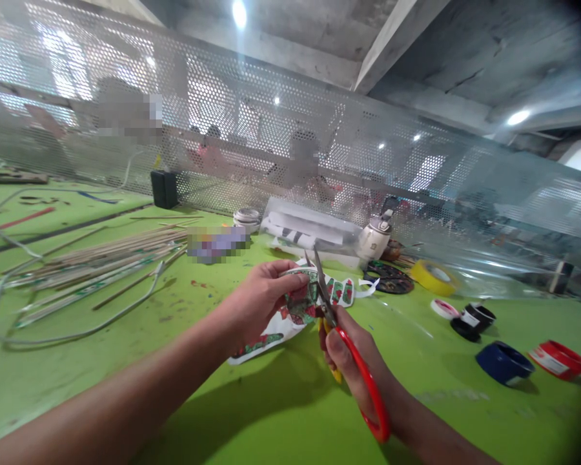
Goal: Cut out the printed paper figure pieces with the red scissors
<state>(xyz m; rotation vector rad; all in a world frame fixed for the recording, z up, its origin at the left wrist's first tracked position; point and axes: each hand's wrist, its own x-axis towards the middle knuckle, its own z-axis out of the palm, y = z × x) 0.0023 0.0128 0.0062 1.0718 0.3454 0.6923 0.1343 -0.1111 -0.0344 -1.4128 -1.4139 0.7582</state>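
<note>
Left hand point(270, 287) pinches printed sheet point(303, 311) over bench point(252, 413), well in from far edge; right hand point(351, 349) clamped on scissors point(327, 310), blades at sheet. Likely mid-trim; next snip calls for steady sheet, blades following the print.

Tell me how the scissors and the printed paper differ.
The scissors have metal blades with red and yellow handles; the printed paper is white with red and green pictures. The right hand grips the scissors, while the left hand pinches the printed paper. Both are over the green table.
</note>
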